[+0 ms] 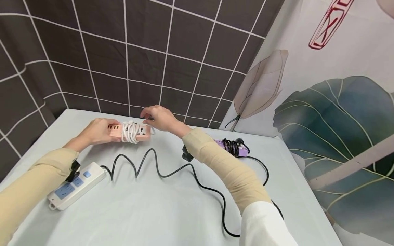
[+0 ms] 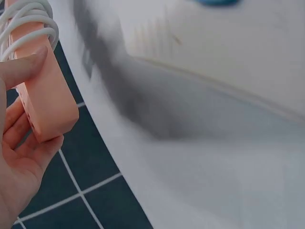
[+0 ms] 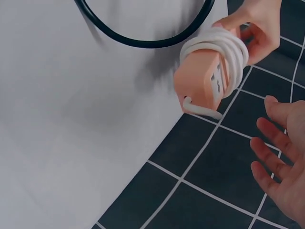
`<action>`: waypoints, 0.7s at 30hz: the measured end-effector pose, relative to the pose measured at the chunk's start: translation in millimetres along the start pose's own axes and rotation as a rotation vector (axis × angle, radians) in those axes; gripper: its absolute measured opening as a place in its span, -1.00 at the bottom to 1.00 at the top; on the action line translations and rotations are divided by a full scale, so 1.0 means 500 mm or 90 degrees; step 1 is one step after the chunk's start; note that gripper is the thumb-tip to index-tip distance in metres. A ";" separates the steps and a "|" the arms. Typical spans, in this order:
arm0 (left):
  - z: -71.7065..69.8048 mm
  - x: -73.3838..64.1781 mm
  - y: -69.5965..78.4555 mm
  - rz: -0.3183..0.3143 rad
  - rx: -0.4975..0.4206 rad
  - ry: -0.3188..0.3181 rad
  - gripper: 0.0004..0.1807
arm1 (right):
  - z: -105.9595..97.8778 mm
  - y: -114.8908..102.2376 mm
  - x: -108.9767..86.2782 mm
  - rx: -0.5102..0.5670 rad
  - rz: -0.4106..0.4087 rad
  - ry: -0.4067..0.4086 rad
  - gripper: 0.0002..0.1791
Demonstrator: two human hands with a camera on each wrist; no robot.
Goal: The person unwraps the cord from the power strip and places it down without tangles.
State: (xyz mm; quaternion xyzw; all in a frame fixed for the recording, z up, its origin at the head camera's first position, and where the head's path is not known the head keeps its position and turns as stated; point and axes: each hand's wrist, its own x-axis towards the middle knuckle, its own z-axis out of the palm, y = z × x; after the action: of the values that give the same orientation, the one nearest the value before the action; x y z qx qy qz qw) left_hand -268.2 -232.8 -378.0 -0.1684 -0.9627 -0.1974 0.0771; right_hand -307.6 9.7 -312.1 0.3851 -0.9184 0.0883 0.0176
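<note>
My left hand grips the left end of a pink power strip, thumb on one side and fingers on the other, as the left wrist view shows. A white cord is wound several times round the strip's middle. The strip is held up near the back edge of the table. Just off its right end is my right hand, its fingers loosely bent with nothing between them. In the right wrist view a gap separates that hand from the strip, where the cord leaves the end.
A white power strip with blue sockets lies by my left wrist; its wavy black cord crosses the table. Partly behind my right forearm lies a purple power strip wrapped in black cord. A dark grid-patterned cloth hangs behind.
</note>
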 end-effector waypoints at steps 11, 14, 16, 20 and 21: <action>-0.008 0.000 0.034 0.047 0.004 0.018 -0.42 | 0.034 -0.005 0.036 0.012 -0.036 0.005 -0.67; -0.012 0.000 0.040 0.054 0.002 0.016 -0.43 | 0.043 -0.013 0.045 0.009 -0.051 -0.015 -0.65; -0.015 0.000 0.044 0.057 0.001 0.011 -0.43 | 0.047 -0.019 0.050 0.002 -0.053 -0.032 -0.64; -0.018 0.000 0.044 0.067 0.002 0.006 -0.43 | 0.052 -0.029 0.056 -0.024 -0.053 -0.044 -0.65; -0.018 0.000 0.043 0.070 0.003 0.006 -0.43 | 0.053 -0.030 0.057 -0.028 -0.053 -0.043 -0.66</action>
State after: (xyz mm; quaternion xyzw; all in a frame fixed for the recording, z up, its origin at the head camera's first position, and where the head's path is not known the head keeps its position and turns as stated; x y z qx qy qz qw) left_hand -259.8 -217.9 -362.0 -0.2198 -0.9520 -0.1916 0.0925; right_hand -316.3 -25.4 -333.2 0.4251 -0.9035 0.0540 -0.0012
